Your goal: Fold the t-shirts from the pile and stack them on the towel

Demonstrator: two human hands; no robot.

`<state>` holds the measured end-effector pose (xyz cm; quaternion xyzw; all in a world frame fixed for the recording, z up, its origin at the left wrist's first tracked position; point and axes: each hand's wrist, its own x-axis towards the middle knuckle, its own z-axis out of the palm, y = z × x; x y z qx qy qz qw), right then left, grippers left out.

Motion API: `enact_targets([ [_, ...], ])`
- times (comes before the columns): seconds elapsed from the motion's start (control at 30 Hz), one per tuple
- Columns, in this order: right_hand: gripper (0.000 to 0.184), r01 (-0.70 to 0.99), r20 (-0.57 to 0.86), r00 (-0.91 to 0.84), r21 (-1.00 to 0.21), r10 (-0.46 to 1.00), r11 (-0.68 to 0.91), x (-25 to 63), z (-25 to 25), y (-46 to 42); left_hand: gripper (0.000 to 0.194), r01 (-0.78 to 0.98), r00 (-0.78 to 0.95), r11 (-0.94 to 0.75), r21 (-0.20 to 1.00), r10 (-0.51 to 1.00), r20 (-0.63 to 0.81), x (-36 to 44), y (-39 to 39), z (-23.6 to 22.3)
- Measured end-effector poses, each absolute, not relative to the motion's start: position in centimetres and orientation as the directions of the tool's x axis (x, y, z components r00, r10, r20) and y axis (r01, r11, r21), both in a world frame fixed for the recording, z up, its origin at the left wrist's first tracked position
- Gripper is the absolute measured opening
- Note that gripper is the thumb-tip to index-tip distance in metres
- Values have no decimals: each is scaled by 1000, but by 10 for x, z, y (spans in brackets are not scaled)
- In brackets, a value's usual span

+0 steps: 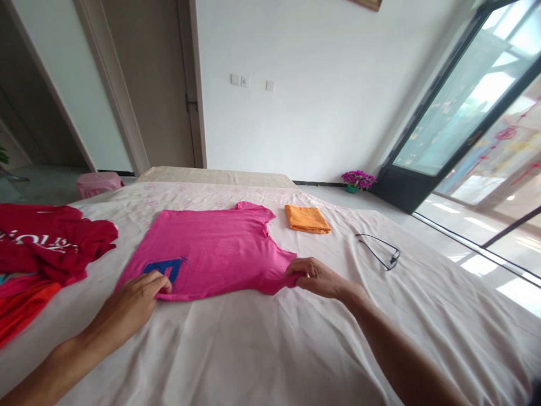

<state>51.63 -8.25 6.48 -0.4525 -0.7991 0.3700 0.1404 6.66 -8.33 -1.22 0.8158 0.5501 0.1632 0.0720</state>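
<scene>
A pink T-shirt (211, 242) lies spread out sideways on the pale bed sheet (236, 349), with a dark blue patch (169, 269) near its lower left. My left hand (146, 290) pinches the near edge of the shirt beside that patch. At the shirt's right end, my right hand (315, 276) grips the sleeve or shoulder corner between thumb and fingers. The fingertips of both hands are partly hidden by the cloth and the hands themselves. Beyond my right hand, a folded orange cloth (307, 219) rests flat on the sheet.
Crumpled red clothes (46, 239) are heaped at the left, with an orange-red garment (25, 310) below. Black-framed glasses (382, 251) lie at the right. A pink stool (99, 183), purple flowers (358, 179) and a glass door (448, 124) stand beyond the bed.
</scene>
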Motion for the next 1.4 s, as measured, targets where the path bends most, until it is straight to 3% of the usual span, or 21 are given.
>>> enact_targets([
  [0.07,23,565,-231,-586,-803,777,187,527,67,-76,42,878,345,-389,278,918,195,84,-86,-4],
  [0.13,34,586,-222,-449,-805,866,97,537,62,-66,42,846,391,-446,292,892,228,111,-92,5],
  [0.27,38,823,-132,4,-562,991,-78,546,44,-39,36,701,597,-648,297,761,252,183,-103,15],
  [0.37,37,892,-174,77,-427,982,-145,542,30,-26,35,630,704,-746,215,666,249,234,-104,15],
  [0.5,25,802,-106,28,-592,994,-86,536,6,-17,16,637,714,-757,144,650,260,273,-88,5],
  [0.6,27,703,-60,97,-702,993,-111,541,-9,-14,15,666,565,-647,370,762,317,276,-70,-5],
  [0.7,26,740,42,161,-666,986,-93,550,-15,-13,18,607,445,-516,604,851,279,267,-61,-11],
  [0.8,25,819,133,190,-568,973,-82,552,-13,-16,16,562,554,-601,568,784,281,258,-66,-11],
  [0.9,25,854,210,147,-519,967,-17,549,-3,-22,33,545,659,-706,452,694,290,255,-74,-9],
  [0.97,22,806,179,26,-586,983,86,545,8,-28,33,567,672,-721,399,685,283,257,-76,-10],
  [1.07,26,654,-24,-311,-731,950,195,539,30,-41,15,615,641,-697,370,714,280,263,-76,-13],
  [1.13,38,634,-179,-518,-737,837,235,531,43,-50,14,622,618,-676,395,733,284,265,-74,-14],
  [1.23,53,729,-275,-605,-569,748,380,515,51,-62,23,558,639,-681,475,717,279,259,-73,-12],
  [1.3,38,774,-236,-590,-439,773,457,506,49,-66,42,539,665,-688,487,702,256,245,-75,-8],
  [1.4,17,795,-169,-568,-366,805,484,501,44,-67,60,660,620,-641,392,759,197,205,-84,-3],
])
